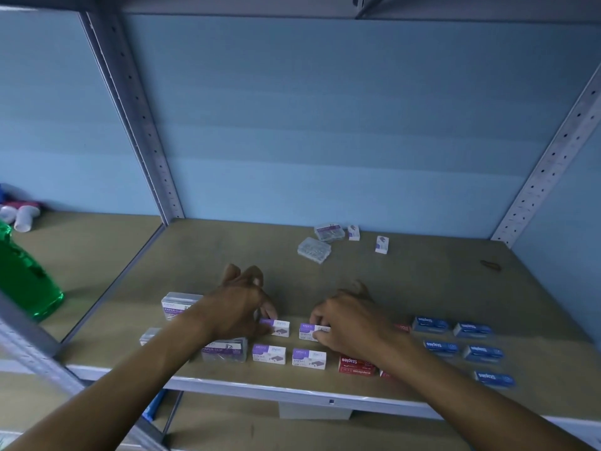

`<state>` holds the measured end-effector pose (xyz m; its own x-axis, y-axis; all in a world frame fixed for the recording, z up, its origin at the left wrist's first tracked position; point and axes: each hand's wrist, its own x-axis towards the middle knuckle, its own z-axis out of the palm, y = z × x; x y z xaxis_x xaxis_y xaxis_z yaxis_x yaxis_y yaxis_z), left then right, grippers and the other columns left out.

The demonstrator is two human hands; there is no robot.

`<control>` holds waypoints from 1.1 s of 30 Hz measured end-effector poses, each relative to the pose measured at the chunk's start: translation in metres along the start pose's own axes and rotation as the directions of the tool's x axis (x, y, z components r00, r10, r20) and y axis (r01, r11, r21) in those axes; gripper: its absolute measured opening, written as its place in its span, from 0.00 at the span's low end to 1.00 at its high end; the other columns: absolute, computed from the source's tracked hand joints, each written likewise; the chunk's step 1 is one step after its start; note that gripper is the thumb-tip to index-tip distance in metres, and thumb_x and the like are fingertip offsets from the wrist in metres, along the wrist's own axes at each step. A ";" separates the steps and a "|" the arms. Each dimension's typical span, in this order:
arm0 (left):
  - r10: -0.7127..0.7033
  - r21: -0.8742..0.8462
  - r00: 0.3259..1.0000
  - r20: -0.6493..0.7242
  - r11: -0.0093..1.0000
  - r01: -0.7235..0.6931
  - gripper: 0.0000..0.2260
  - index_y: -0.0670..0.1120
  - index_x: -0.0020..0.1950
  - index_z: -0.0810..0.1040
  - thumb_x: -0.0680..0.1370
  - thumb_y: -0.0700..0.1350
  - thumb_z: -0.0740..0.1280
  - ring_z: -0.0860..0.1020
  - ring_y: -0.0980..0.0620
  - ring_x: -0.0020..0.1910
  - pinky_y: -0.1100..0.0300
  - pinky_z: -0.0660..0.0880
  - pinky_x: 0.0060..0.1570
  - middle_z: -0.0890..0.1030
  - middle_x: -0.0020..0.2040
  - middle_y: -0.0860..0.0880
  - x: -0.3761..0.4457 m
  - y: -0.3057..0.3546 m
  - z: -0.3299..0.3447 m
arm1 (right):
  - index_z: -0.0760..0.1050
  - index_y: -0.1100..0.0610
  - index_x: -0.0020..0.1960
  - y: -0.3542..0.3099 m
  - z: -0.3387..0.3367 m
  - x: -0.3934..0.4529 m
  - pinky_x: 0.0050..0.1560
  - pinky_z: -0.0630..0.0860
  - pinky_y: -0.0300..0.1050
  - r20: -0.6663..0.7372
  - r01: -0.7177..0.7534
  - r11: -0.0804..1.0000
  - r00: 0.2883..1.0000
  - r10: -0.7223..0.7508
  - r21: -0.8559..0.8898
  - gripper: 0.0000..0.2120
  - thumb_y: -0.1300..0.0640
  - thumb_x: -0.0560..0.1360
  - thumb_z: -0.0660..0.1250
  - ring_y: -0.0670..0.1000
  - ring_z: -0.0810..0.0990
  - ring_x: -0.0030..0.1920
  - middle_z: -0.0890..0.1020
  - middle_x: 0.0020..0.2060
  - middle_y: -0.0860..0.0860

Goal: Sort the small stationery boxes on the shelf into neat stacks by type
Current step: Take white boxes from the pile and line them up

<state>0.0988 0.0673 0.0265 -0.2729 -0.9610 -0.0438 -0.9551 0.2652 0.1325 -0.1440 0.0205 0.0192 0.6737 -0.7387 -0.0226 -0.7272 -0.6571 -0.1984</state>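
While both arms reach in over the front edge of the shelf (pixel 406 281), each hand works on a purple-and-white staple box in the back row of a two-by-two group. The left hand (pixel 239 302) pinches the left back box (pixel 280 327) between thumb and forefinger, its other fingers spread and lifted above the shelf board. The right hand (pixel 346 322) has its fingers curled round the right end of the right back box (pixel 309 331), which lies just beside the first, a small gap between them. Nearer the front edge lie two more purple-and-white boxes (pixel 269 354) side by side. To their left sit clear paper clip boxes (pixel 224 349), one partly under the left forearm, with another (pixel 177 305) behind it. To the right lies a red staples box (pixel 357 365), and further right five blue staples boxes (pixel 440 347) are laid out in two columns. At the back of the shelf, well apart from the hands, lie two clear clip boxes (pixel 314 250) and two small white boxes (pixel 381 245) standing on end. A green bottle (pixel 22 275) stands on the neighbouring shelf bay at the left.
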 end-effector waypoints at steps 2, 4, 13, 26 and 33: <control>0.018 0.011 1.000 0.000 1.000 -0.018 0.12 0.62 0.55 0.81 0.73 0.62 0.69 0.59 0.51 0.62 0.60 0.63 0.55 0.70 0.61 0.58 0.001 -0.001 -0.001 | 0.83 0.46 0.54 0.003 -0.002 0.001 0.76 0.48 0.58 0.020 -0.005 0.999 1.000 0.004 0.036 0.11 0.44 0.75 0.69 0.45 0.80 0.55 0.86 0.48 0.41; 0.054 0.044 0.998 -0.011 0.998 -0.054 0.14 0.63 0.56 0.80 0.73 0.64 0.68 0.60 0.52 0.64 0.58 0.63 0.58 0.74 0.60 0.61 0.003 -0.003 -0.003 | 0.81 0.44 0.58 0.009 -0.008 0.003 0.74 0.53 0.53 0.019 -0.033 0.994 0.999 0.031 0.100 0.16 0.38 0.74 0.69 0.43 0.80 0.55 0.86 0.50 0.39; 0.069 -0.052 0.984 -0.161 0.996 -0.078 0.14 0.56 0.58 0.80 0.76 0.59 0.65 0.72 0.54 0.60 0.58 0.65 0.58 0.81 0.59 0.57 0.072 0.023 -0.008 | 0.81 0.45 0.58 0.092 -0.032 0.019 0.57 0.79 0.48 -0.073 -0.237 0.958 0.965 0.251 0.162 0.15 0.43 0.73 0.70 0.49 0.82 0.57 0.83 0.56 0.44; -0.055 0.139 0.998 -0.006 0.989 0.056 0.22 0.47 0.72 0.67 0.79 0.53 0.58 0.60 0.38 0.73 0.42 0.63 0.68 0.66 0.75 0.47 0.205 0.078 0.031 | 0.59 0.48 0.79 0.171 -0.020 0.040 0.68 0.71 0.54 0.037 -0.436 0.873 0.898 0.439 0.218 0.37 0.38 0.75 0.68 0.61 0.71 0.71 0.63 0.78 0.53; -0.064 0.207 0.995 -0.074 0.975 0.078 0.29 0.47 0.79 0.51 0.80 0.51 0.55 0.57 0.37 0.75 0.39 0.56 0.71 0.58 0.79 0.50 0.230 0.067 0.044 | 0.55 0.42 0.80 0.186 -0.007 0.064 0.73 0.64 0.61 0.114 -0.427 0.904 0.899 0.424 0.009 0.29 0.37 0.81 0.53 0.65 0.65 0.74 0.56 0.81 0.49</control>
<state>-0.0334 -0.1322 -0.0183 -0.2024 -0.9791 0.0212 -0.9765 0.2001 -0.0794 -0.2369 -0.1503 -0.0124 0.3123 -0.9250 -0.2165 -0.9441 -0.2769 -0.1789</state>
